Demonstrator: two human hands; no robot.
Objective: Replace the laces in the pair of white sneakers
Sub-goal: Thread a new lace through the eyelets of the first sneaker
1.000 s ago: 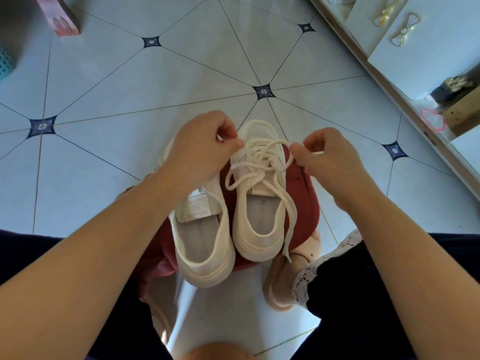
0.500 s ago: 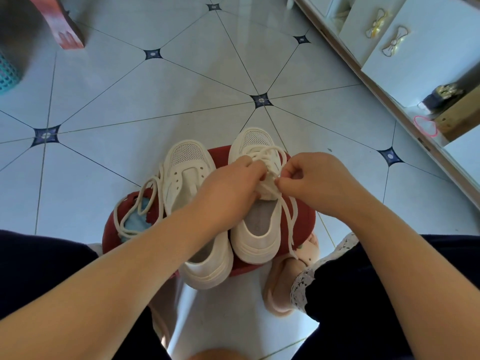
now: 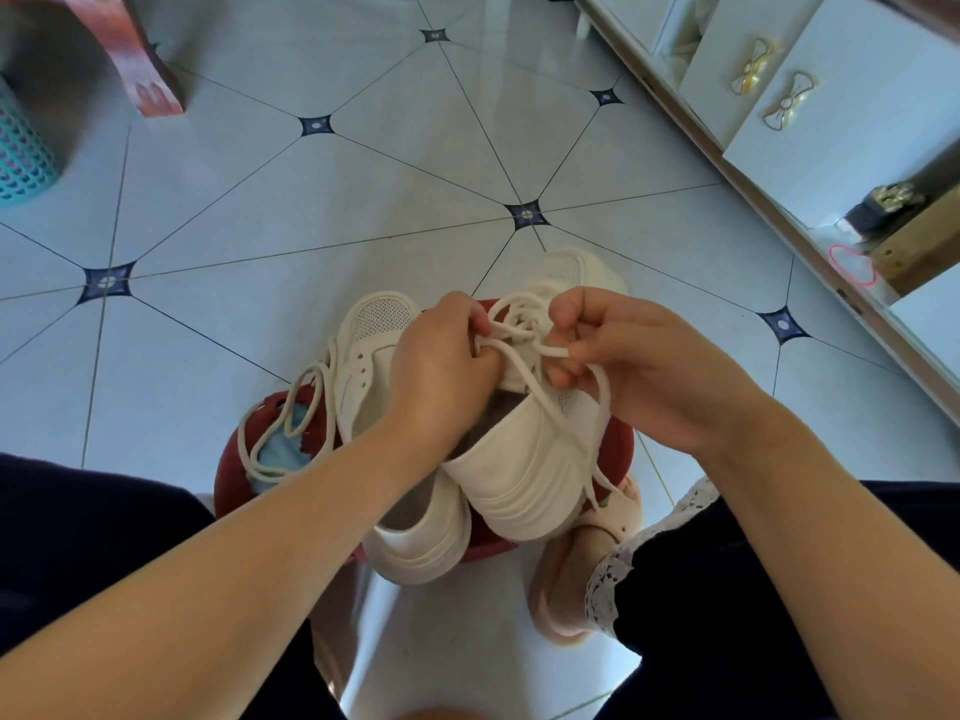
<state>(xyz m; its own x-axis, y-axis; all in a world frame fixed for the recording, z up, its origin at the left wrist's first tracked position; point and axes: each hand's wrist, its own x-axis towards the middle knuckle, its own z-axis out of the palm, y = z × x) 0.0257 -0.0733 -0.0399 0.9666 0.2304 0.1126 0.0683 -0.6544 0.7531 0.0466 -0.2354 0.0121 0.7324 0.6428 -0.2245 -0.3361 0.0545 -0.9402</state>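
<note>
As its lace (image 3: 521, 330) is pinched, sneaker (image 3: 524, 475) points away.

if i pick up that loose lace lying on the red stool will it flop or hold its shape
Probably floppy: the loose lace lies in slack loops over the red stool, so it would likely dangle. It looks thin, so probably light and unlikely to roll.

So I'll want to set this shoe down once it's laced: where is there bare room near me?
Bare floor lies ahead of the stool, out to the basket on the left and the cabinet on the right. The stool top is crowded: the unlaced sneaker, a loose lace, the laced sneaker, and the left hand and right hand gripping the threaded lace.
</note>
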